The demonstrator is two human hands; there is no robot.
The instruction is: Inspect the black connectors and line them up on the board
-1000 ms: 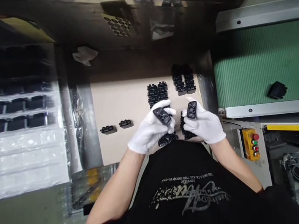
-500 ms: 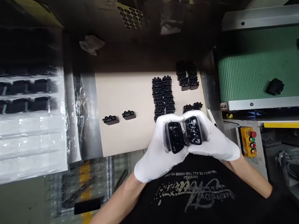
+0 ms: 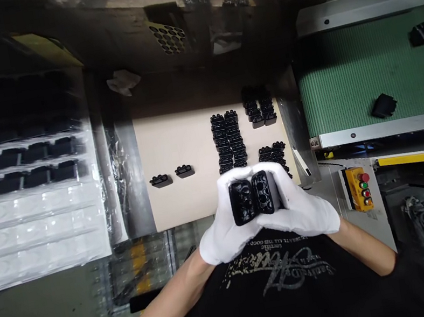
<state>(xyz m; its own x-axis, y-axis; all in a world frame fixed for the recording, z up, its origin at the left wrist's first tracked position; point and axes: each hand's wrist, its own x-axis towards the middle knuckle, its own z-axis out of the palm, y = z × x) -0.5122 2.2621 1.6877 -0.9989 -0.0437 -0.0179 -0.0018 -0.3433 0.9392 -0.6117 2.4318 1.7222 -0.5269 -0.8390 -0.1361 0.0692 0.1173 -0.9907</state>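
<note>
Both of my hands wear white gloves and meet near my chest, over the front edge of the board. My left hand (image 3: pixel 224 227) is closed around a black plastic part (image 3: pixel 243 202), its hollow face with round recesses turned up. Another black plastic part (image 3: pixel 263 193) of the same kind sits in my right hand (image 3: pixel 301 211), also closed. The two parts touch or nearly touch along their inner edges. Just beyond my hands, a double row of similar black parts (image 3: pixel 228 139) stands on the pale board (image 3: pixel 187 201).
Two black parts (image 3: pixel 174 175) stand apart on the left. More groups (image 3: pixel 259 109) are at the right. A clear tray (image 3: pixel 34 222) lies left, partly filled with black pieces. Right is a green conveyor (image 3: pixel 339 87) carrying two parts, with a button box (image 3: pixel 359 188) below. A white blade-like tool (image 3: pixel 301 160) lies nearby.
The two parts have come closer together and turned, the left one now showing more of its hollow face. My hands stay closed on them. The whole view has shifted and tilted slightly.
</note>
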